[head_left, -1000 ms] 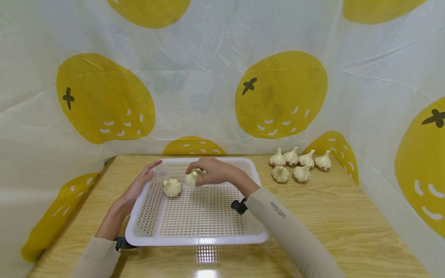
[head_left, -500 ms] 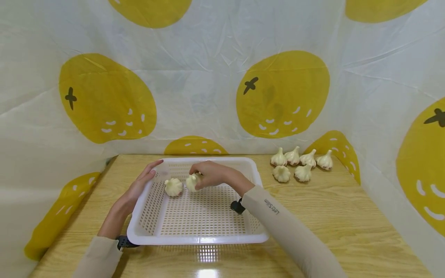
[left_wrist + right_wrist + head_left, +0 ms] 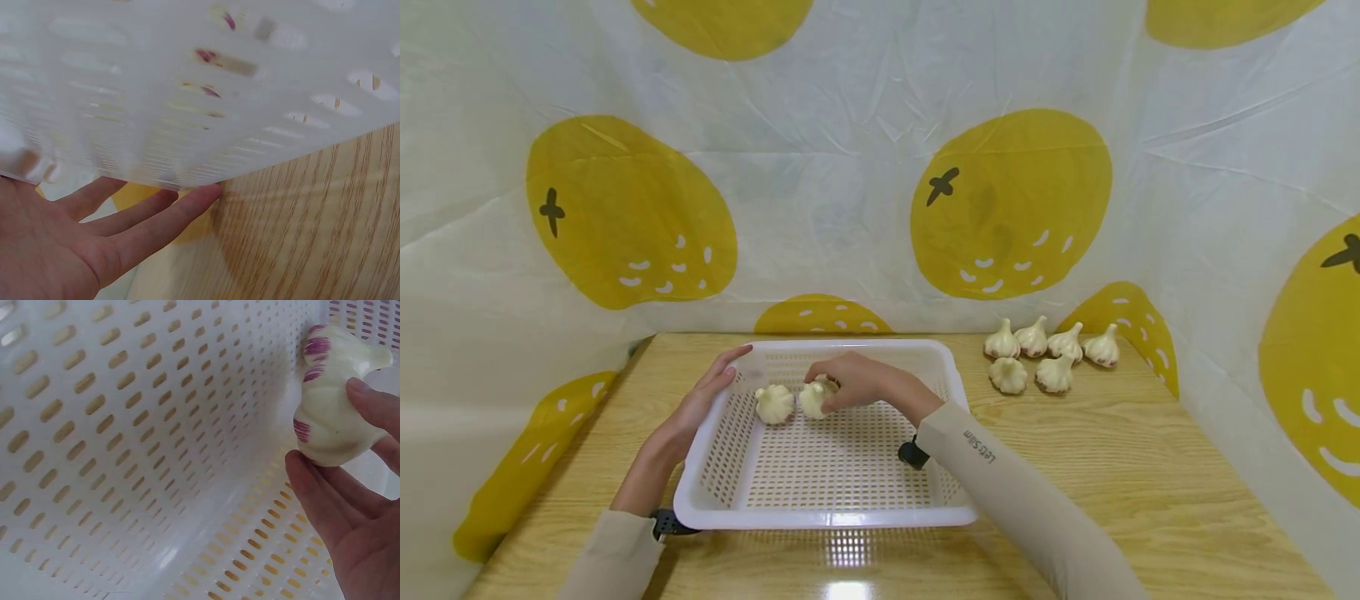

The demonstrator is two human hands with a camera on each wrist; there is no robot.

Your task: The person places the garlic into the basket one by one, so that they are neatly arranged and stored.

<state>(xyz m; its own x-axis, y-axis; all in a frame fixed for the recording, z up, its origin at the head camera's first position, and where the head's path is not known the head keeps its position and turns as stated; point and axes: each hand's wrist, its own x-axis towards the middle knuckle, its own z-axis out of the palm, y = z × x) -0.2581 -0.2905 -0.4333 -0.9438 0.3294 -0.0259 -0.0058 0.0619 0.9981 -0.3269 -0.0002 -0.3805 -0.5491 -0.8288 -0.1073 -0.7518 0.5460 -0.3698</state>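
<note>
My right hand (image 3: pixel 853 379) holds a garlic bulb (image 3: pixel 812 402) low inside a white plastic basket (image 3: pixel 827 518). In the right wrist view the thumb lies on one side of this pale, purple-streaked garlic bulb (image 3: pixel 334 400) and the fingers (image 3: pixel 319 494) on the other. Another garlic bulb (image 3: pixel 773 405) sits just left of it, in the basket's left part. My left hand (image 3: pixel 694 408) rests against the basket's left side. Seen from the left wrist, its fingers (image 3: pixel 156 228) are stretched out and touch the outer wall (image 3: pixel 156 125); the thumb is not clear there.
Several more garlic bulbs (image 3: pixel 1054 373) stand in a group at the back right of the wooden table (image 3: pixel 1120 467). A pale curtain (image 3: pixel 820 208) with yellow fruit prints hangs behind the table and along its sides.
The right hand has lowered the garlic bulb slightly toward the basket floor, bringing it nearer the viewer. The left hand stays at the basket's side.
</note>
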